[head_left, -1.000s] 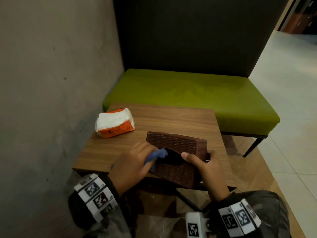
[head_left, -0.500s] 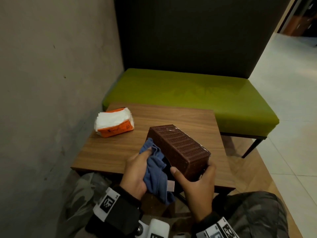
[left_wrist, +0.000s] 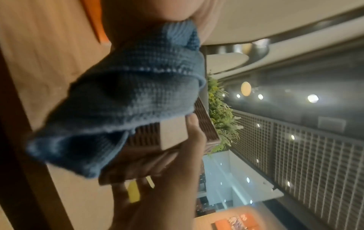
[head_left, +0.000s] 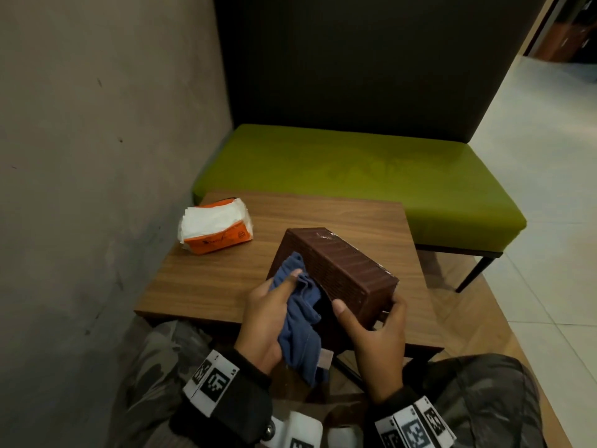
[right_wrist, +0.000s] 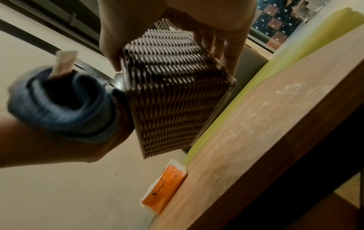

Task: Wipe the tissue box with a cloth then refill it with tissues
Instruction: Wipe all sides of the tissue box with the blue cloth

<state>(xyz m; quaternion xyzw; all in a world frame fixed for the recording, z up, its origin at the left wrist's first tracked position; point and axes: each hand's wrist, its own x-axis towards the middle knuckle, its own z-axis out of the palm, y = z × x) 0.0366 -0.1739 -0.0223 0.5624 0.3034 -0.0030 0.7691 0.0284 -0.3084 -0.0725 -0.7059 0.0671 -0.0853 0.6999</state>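
A brown woven tissue box (head_left: 342, 266) is held tilted above the wooden table's (head_left: 219, 273) near edge. My right hand (head_left: 374, 334) grips its near end, thumb on one side and fingers on the other; the right wrist view shows the box (right_wrist: 173, 99) from below. My left hand (head_left: 268, 315) holds a bunched blue cloth (head_left: 300, 312) and presses it against the box's left face. In the left wrist view the cloth (left_wrist: 126, 105) fills the middle, its white tag beside the box. An orange pack of white tissues (head_left: 214, 229) lies at the table's far left corner.
A grey wall (head_left: 80, 156) runs close along the table's left side. A green bench (head_left: 355, 179) with a dark backrest stands just behind the table. Light tiled floor (head_left: 549, 221) lies to the right. My lap in camouflage fabric sits under the near edge.
A second ago the box lay with its oval opening toward me. It has since been turned and lifted at an angle, and the left hand's cloth moved up along its left face.
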